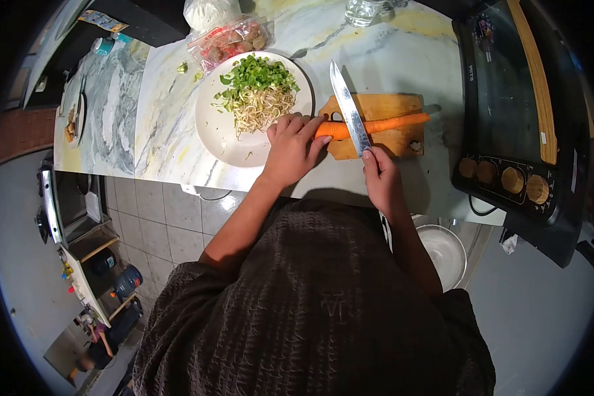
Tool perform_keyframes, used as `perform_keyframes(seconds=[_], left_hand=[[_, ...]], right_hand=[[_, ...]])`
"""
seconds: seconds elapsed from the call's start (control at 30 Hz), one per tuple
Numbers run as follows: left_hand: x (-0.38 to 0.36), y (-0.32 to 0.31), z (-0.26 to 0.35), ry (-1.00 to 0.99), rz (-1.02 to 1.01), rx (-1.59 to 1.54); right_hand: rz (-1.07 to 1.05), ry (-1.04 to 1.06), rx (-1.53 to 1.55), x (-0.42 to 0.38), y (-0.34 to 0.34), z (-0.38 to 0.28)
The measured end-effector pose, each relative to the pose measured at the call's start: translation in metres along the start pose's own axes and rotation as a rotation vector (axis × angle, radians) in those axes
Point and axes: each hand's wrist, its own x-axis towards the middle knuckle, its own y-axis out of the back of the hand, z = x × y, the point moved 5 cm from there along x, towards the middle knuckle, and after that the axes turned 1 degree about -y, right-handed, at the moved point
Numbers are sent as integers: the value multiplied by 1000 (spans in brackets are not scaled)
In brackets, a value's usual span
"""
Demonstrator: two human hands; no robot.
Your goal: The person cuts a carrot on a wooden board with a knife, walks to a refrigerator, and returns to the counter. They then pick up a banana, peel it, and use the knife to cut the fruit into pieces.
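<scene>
A peeled carrot (393, 123) lies lengthwise across a wooden cutting board (389, 102), its thin end pointing right. My left hand (293, 148) grips the thick end, fingers wrapped over it at the board's left edge. In my right hand (380, 173) is a kitchen knife (348, 102), held by the handle, its blade slanting up and left across the carrot. Left of the board, a white plate (211, 135) carries chopped greens (261, 72) and bean sprouts (261, 109); my left fingers overlap its right rim.
Behind the plate sit a plastic bag of round brown items (234, 45) and a white bag (210, 13). A clear glass (361, 13) stands at the back. To the right is a toaster oven (515, 112) with wooden knobs. Below the counter edge shows a round metal basin (445, 254).
</scene>
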Motion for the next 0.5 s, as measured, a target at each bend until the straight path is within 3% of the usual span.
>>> perform_keyframes(seconds=[0.23,0.3,0.5], left_hand=[[3,-4,-4,-34,-13,-36],[5,-6,-5,-53,10,-39],[5,-8,-6,-24,-51,-98]], right_hand=[[-54,-55,127,1,-4,-1],[-119,-181,277,-2,-8,-1],[-137,-172,333,-2,-11,5]])
